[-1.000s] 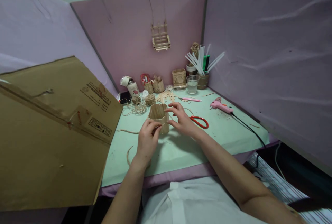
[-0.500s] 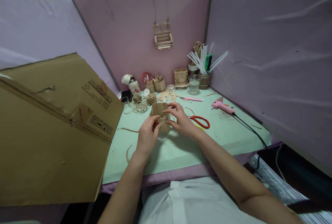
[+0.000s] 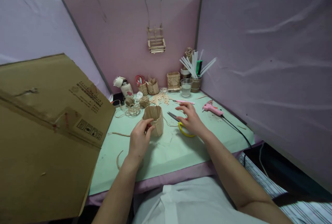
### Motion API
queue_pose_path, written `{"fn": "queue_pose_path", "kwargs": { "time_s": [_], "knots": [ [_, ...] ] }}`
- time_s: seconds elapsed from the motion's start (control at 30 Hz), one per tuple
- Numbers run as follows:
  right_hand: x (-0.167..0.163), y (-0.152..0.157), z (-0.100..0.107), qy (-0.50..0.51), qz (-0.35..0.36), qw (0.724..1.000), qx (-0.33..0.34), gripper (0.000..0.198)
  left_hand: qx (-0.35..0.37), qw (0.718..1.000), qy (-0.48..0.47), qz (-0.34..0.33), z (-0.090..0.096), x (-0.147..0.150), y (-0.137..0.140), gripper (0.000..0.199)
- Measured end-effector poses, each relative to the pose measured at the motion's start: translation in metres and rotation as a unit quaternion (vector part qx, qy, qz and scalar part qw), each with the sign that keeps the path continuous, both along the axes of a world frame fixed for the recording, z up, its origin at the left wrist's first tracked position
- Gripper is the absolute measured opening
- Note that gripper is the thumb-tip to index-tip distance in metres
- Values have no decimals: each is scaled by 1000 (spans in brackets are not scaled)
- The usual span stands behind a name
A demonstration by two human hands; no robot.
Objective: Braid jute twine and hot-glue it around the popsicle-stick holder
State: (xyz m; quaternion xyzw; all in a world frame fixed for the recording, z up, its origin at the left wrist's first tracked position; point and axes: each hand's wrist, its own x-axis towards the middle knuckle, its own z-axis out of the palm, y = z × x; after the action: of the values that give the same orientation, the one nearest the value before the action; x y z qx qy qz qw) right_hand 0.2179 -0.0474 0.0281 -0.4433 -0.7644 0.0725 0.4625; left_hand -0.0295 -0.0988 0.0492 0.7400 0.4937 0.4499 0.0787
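Observation:
A holder made of upright wooden sticks stands on the green tabletop in front of me. My left hand is at its front left side, thumb and forefinger bent together against the outer wall; whatever they pinch is too small to make out. To the right, a pair of scissors lies with dark blades pointing back left; a yellow handle loop shows below my hand. Over its handles hovers my right hand, fingers apart and holding nothing. A thin strand of twine lies between the holder and the scissors.
A big cardboard sheet leans on the left. Twine balls, loose wooden sticks, a cup of clear liquid and a woven-looking box line the back. A pink glue gun with a black cord lies right.
My right hand has left the holder's front and moved right, over the scissors. The left hand stays by the holder. The whole view has shifted slightly.

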Motion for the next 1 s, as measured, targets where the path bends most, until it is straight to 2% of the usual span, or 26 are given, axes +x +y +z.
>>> {"fn": "queue_pose_path", "kwargs": {
  "time_s": [0.07,0.1,0.17,0.2,0.27,0.33,0.53,0.7,0.77,0.83,0.87,0.9,0.93,1.0],
  "knots": [
    [38,7,-7,-31,-106,993,-29,30,10,1000,-20,-5,-3,0,0,20],
    [57,11,-11,-63,-170,981,-64,33,18,999,-29,-8,-5,0,0,20],
    [93,19,-18,-140,-303,931,-151,37,33,998,-44,-15,-8,0,0,21],
    [108,23,-21,-181,-346,901,-189,39,41,998,-48,-20,-9,0,0,21],
    [129,31,-27,-199,-372,880,-220,42,55,997,-50,-33,-11,-1,1,21],
    [140,39,-32,-207,-379,870,-239,45,66,995,-50,-48,-13,-3,2,20],
    [142,56,-40,-212,-392,851,-279,48,86,992,-73,-64,-16,-11,5,8],
    [139,51,-33,-190,-383,866,-258,45,67,993,-68,-74,-13,-15,4,11],
    [136,42,-26,-179,-367,881,-239,43,63,993,-58,-81,-11,-16,2,11],
    [130,27,-17,-146,-326,908,-221,42,58,994,-37,-88,-9,-18,2,12],
    [125,18,-13,-114,-291,925,-215,44,54,994,-21,-93,-8,-19,1,13],
    [118,8,-9,-33,-233,948,-214,46,49,994,-4,-99,-6,-19,2,14],
    [110,-2,-5,57,-164,959,-224,50,41,994,13,-105,-4,-20,2,15],
    [89,-23,0,201,-43,940,-271,54,19,992,43,-116,0,-23,5,17]
  ]
}}
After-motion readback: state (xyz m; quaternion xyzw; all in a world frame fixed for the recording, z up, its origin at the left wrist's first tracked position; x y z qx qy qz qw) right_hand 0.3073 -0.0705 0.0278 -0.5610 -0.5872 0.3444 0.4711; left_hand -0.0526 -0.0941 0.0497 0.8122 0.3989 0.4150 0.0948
